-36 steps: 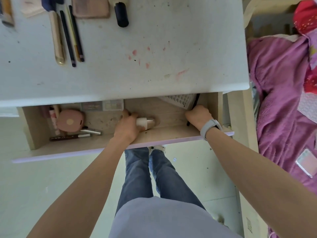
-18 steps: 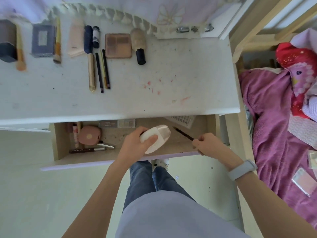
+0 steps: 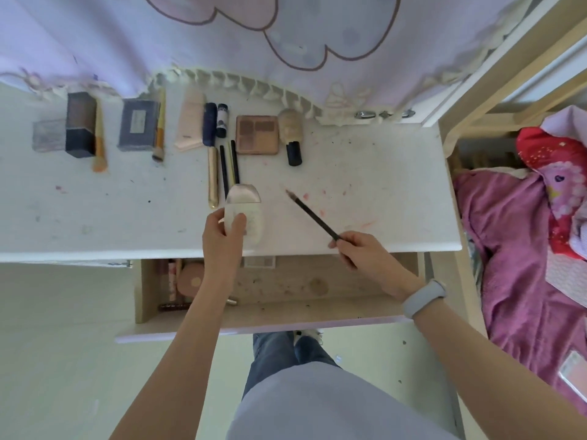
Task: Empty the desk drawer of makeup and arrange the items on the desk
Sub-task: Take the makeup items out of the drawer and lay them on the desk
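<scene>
The left hand [image 3: 222, 236] is wrapped around a smooth, pearly white bottle [image 3: 246, 217] with a flat silvery cap, fingers and thumb curled on its lower half, holding it over the front of the desk [image 3: 365, 185]. There is faint print on the bottle's side, too blurred to read. The right hand [image 3: 362, 250] pinches the end of a thin dark pencil [image 3: 313, 215] between thumb and fingers, its reddish-brown tip slanting up and left above the desktop.

The desk is matte white, scuffed, and smeared with pinkish-red marks. Along its back lie things in a row: a square brown palette [image 3: 257, 134] with four matte pans, a stubby brush [image 3: 290, 134] with a pale fluffy head and a glossy black handle, a soft pink tube [image 3: 190, 122], a dark blue tube [image 3: 209, 123], a long shiny gold stick [image 3: 212, 177] and two slim black pencils [image 3: 224, 169] beside it. Farther left sit a dark box [image 3: 138, 125] with a pale label I cannot read, an orange-handled brush [image 3: 100, 141] and a brown-and-black block [image 3: 81, 125].

Below, the wooden drawer [image 3: 349, 309] stands open, its raw light boards speckled with dust. In its left end I can see a round pink compact [image 3: 190, 277], partly behind the left forearm, and a dark red stick [image 3: 171, 306] near the front.

To the right is a rumpled purple blanket [image 3: 514, 249].
</scene>
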`<state>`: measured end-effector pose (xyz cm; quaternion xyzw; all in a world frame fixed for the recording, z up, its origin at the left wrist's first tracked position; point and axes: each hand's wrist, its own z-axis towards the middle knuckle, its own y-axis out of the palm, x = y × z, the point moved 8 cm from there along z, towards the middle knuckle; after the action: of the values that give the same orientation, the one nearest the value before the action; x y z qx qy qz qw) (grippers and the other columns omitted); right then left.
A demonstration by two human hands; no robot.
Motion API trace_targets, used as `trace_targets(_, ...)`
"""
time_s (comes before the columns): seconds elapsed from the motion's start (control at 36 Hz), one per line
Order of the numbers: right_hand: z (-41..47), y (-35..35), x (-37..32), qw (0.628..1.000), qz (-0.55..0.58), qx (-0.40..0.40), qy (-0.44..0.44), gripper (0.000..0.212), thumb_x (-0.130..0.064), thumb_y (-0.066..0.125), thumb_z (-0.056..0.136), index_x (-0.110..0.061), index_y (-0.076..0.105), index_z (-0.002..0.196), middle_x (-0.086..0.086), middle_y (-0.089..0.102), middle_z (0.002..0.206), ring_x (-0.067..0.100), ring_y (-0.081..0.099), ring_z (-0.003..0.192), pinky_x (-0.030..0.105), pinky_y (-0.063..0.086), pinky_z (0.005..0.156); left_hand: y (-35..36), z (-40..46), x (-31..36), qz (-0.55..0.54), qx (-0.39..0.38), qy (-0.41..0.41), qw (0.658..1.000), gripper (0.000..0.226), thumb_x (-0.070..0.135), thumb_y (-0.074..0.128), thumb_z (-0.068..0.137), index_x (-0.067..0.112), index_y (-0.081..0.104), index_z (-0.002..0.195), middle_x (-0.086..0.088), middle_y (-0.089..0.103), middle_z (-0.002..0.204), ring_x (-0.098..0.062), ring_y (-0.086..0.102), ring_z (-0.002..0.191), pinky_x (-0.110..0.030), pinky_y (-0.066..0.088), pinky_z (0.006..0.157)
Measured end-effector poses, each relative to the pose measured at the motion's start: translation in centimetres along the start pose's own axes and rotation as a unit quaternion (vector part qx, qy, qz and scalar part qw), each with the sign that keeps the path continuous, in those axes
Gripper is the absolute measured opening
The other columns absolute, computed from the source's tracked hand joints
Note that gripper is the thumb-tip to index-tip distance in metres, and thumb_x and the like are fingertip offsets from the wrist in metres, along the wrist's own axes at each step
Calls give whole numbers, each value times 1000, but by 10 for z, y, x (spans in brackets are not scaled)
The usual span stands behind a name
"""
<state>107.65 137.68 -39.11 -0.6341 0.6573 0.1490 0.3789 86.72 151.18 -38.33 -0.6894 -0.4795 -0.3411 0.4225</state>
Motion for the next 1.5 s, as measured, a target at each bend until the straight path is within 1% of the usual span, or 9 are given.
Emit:
trace_targets(0.17, 40, 37, -38, 994, -43, 92, -30, 25, -20, 46, 96, -10, 64, 110, -6, 49, 61, 8, 41, 51, 16, 29, 45, -21, 33, 5, 30, 53, 2, 998, 37, 32, 54, 92, 14, 48, 125, -1, 61, 106, -15, 60, 92, -22, 46, 72)
trace_targets(0.33, 63, 79, -61, 985, -123, 104, -57, 28, -21, 45, 94, -4, 66, 103, 9, 53, 70, 19, 47, 58, 24, 33, 46, -69, 66, 3, 99, 124, 22, 987, 39, 30, 46, 96, 11, 46, 131, 1, 53, 110, -15, 51, 94, -25, 42, 76)
trace_targets(0.47, 70, 95, -81, 970, -199, 111, -80, 28, -21, 46, 94, -14, 50, 121, 1, 49, 91, 19, 51, 77, 32, 45, 66, -84, 90, 1, 138, 106, 20, 984, 42, 31, 45, 96, 12, 44, 134, 3, 52, 109, -15, 49, 94, -21, 40, 69)
trace_targets(0.86, 78, 109, -112, 948, -255, 141, -132, 32, -26, 47, 95, -11, 48, 123, 6, 49, 116, 25, 56, 89, 32, 46, 71, -78, 98, 8, 252, 107, 87, 958, 51, 37, 49, 93, 10, 41, 136, -11, 50, 127, -25, 43, 115, -37, 39, 94)
trace_targets(1.06, 19, 124, -89, 900, -243, 83, -352, 21, -18, 43, 91, -10, 56, 105, 0, 56, 90, 9, 47, 56, 26, 44, 49, -96, 11, -33, 226, 111, 121, 960, 34, 29, 42, 87, 9, 58, 110, -3, 57, 105, -27, 52, 99, -45, 46, 88)
trace_targets(1.19, 0, 160, -16, 849, -392, -132, -328, 32, -17, 44, 91, -18, 56, 121, 0, 61, 113, 16, 59, 93, 24, 44, 74, -95, -16, -93, 356, 65, 79, 929, 12, 15, 52, 90, 7, 62, 93, -17, 62, 104, -34, 54, 90, -45, 44, 78)
trace_targets(1.28, 17, 160, 15, 844, -438, -130, -282, 42, -14, 43, 92, -18, 46, 134, 3, 49, 135, 23, 48, 118, 35, 45, 93, -85, -12, -118, 421, 13, 56, 905, 26, 17, 49, 91, 5, 59, 112, -18, 51, 128, -40, 50, 108, -47, 45, 82)
trace_targets(1.36, 41, 168, 30, 804, -509, -123, -282, 52, -16, 40, 92, -11, 31, 143, 6, 27, 152, 24, 25, 139, 39, 23, 114, -70, -2, -143, 485, -61, 37, 872, 49, 31, 45, 92, 8, 39, 135, -14, 19, 153, -34, 18, 140, -55, 41, 96)
trace_targets(1.5, 63, 186, 39, 751, -575, -119, -301, 61, -22, 37, 94, -9, 12, 148, 9, 4, 157, 26, 4, 144, 42, 5, 118, -54, 2, -176, 532, -128, -37, 836, 68, 46, 40, 94, 19, 11, 149, -6, -2, 158, -31, -7, 143, -54, 18, 110)
